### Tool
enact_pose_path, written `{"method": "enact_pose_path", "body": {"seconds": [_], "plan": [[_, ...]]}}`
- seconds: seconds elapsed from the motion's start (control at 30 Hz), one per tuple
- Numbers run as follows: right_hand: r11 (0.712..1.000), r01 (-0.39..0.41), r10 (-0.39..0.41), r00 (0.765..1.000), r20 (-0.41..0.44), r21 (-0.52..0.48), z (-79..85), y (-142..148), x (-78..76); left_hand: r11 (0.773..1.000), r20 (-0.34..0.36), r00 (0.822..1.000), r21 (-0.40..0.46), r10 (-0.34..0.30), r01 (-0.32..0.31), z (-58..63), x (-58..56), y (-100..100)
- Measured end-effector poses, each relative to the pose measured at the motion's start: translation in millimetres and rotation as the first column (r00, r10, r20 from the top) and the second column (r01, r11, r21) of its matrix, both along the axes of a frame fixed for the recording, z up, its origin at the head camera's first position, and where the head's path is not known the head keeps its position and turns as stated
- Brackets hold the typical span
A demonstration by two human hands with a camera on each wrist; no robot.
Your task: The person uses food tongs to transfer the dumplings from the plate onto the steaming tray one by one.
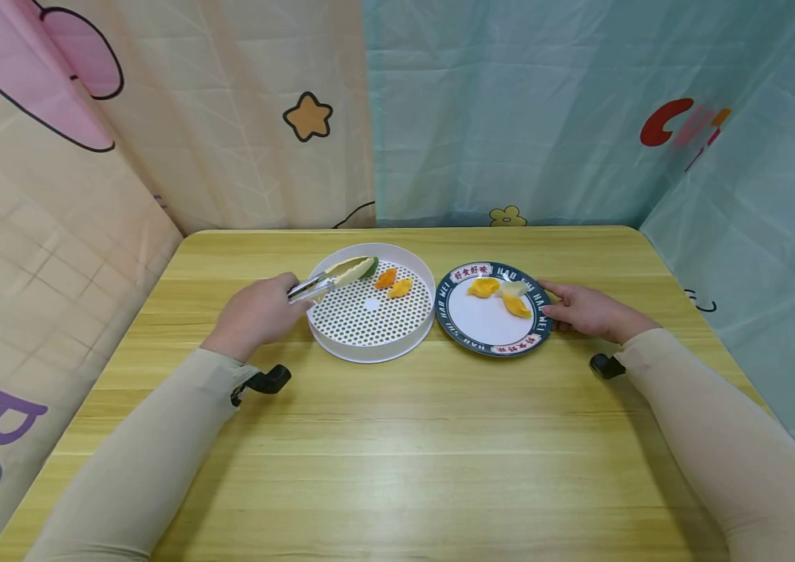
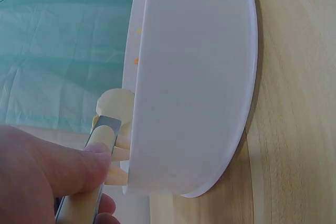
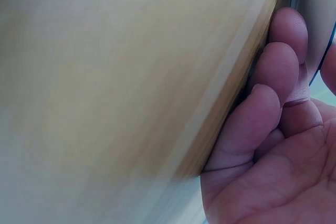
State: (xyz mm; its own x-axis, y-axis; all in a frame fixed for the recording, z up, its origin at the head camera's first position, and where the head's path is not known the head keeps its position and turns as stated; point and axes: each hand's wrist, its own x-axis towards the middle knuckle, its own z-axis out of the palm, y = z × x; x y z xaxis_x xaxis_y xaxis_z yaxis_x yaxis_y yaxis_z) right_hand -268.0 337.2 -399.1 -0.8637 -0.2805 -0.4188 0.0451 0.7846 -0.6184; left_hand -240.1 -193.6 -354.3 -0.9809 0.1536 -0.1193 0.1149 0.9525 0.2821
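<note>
My left hand (image 1: 260, 312) grips metal tongs (image 1: 304, 290) with cream-coloured ends, thumb pressed along one arm in the left wrist view. The tong ends reach over the white perforated steamer tray (image 1: 372, 354), beside a small green piece (image 1: 371, 268); whether they pinch it cannot be told. On the tray lie an orange dumpling-like piece (image 1: 386, 278) and a yellow one (image 1: 401, 288). My right hand (image 1: 590, 311) holds the right rim of a dark-edged plate (image 1: 458, 328), thumb above, fingers curled at its edge. Two yellow pieces (image 1: 484, 287) and a whitish one (image 1: 514, 288) sit on it.
The tray and plate stand side by side on a wooden table (image 1: 397, 453), near its back edge. Printed curtains (image 1: 545, 117) hang behind and at both sides. A black wrist mount (image 1: 269, 380) sticks out from the left sleeve, another (image 1: 607, 366) from the right.
</note>
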Motion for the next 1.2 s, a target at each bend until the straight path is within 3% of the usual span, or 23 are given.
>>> {"method": "enact_pose_path", "body": {"seconds": [0.6,1.2], "plan": [[1.0,0.008,-0.008,1.0,0.008,-0.011,-0.1,0.2,0.1,0.999,0.026,1.0,-0.04,0.0,0.001,-0.8,-2.7,2.8],[1.0,0.016,-0.015,1.0,0.016,-0.006,0.5,-0.7,-0.3,1.0,0.034,0.999,-0.017,0.005,-0.005,0.5,-0.1,0.8]]}}
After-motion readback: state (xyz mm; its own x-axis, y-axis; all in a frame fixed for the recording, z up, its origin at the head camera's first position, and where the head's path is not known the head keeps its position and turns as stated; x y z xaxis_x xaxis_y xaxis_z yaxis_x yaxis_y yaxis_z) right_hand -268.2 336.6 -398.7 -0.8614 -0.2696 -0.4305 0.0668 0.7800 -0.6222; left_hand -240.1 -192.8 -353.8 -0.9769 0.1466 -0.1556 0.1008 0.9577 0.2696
